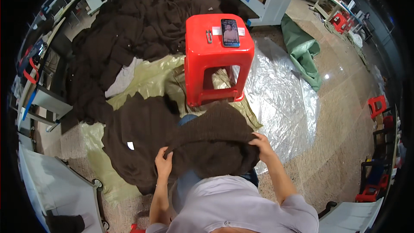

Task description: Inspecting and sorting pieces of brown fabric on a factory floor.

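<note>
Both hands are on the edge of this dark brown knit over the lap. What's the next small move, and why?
Probably draw the hands apart to pull the edge taut. The left hand and right hand both pinch the dark brown knit garment, which sags bunched between them over the lap, so its surface can't yet be seen flat.

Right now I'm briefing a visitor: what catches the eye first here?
The bright red plastic stool at centre, with a smartphone lying on top. Below it, the left hand and right hand grip a dark brown knitted garment; a heap of similar brown knitwear fills the upper left.
</note>
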`<state>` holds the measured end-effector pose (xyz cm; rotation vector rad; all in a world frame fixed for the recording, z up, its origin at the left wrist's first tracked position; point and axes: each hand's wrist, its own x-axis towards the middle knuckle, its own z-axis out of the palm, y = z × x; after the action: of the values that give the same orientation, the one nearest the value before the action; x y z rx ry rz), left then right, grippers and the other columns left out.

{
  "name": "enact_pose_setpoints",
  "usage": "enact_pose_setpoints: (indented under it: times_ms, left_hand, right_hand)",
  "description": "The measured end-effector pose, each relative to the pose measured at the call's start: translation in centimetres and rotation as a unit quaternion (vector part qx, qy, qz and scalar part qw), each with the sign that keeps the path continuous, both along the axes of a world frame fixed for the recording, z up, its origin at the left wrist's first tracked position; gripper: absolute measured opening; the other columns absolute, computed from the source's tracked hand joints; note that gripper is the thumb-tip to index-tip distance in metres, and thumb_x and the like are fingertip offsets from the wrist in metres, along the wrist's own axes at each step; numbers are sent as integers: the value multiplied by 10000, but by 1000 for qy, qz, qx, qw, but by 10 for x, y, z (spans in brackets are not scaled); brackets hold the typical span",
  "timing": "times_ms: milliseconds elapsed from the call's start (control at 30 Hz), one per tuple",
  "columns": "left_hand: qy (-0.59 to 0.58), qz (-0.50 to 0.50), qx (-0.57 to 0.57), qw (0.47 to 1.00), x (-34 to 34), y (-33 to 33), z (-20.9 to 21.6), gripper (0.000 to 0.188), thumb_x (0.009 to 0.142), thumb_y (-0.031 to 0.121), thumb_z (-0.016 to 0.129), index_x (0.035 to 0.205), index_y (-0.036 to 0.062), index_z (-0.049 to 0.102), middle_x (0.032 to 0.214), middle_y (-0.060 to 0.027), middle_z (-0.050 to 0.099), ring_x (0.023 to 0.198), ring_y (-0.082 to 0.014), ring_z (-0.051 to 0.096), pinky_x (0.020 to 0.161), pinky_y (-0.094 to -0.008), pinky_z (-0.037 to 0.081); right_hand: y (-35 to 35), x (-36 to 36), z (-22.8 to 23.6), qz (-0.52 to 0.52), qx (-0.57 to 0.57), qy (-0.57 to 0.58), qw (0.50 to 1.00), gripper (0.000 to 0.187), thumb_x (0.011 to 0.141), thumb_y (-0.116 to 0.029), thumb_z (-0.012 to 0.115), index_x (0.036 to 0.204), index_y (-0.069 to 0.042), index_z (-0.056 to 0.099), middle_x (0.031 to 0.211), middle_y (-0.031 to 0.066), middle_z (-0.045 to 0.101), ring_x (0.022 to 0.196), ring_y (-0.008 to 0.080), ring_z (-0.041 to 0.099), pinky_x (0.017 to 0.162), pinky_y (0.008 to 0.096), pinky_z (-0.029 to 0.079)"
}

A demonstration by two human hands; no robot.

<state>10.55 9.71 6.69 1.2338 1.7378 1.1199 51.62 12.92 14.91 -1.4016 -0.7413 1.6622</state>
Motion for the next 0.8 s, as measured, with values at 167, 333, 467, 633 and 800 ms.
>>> enact_pose_setpoints:
  times_ms: [167,333,467,633,800]
  left_hand:
    - [-21,78,44,996,-38,-2,28,159,819,-76,648,958,-2,662,879,-3,670,861,-88,612,783,-262,497]
    - [-45,85,-41,994,-64,-14,27,154,820,-64,685,965,-15,669,895,-13,675,855,-98,607,801,-259,492]
    - [-286,132,-19,949,-51,-26,51,138,880,22,694,995,-49,668,947,-21,675,858,-110,601,806,-262,486]
    - [-259,146,-34,954,-47,-26,62,152,911,67,676,998,-57,665,952,-13,673,837,-95,584,782,-250,478]
    - [-160,118,-5,980,-53,-22,65,65,896,26,679,928,-30,666,849,32,647,770,-50,552,721,-212,449]
  right_hand:
    - [7,21,20,11,27,290,957,325,834,-218,596,1069,7,603,956,134,674,862,235,658,806,356,540]
    - [11,-19,-9,27,336,-540,771,256,820,-165,759,952,-46,575,801,94,585,713,278,582,618,364,445]
    - [-4,-23,-6,46,419,-581,696,245,775,-175,777,907,-56,608,754,111,538,691,342,554,622,423,445]
    - [-30,-29,13,88,428,-561,703,346,768,-321,794,899,-52,619,857,102,582,770,312,567,657,397,442]
    - [-45,-15,-2,101,390,-611,681,455,666,-229,815,1017,-43,592,1118,127,628,931,317,594,808,427,454]
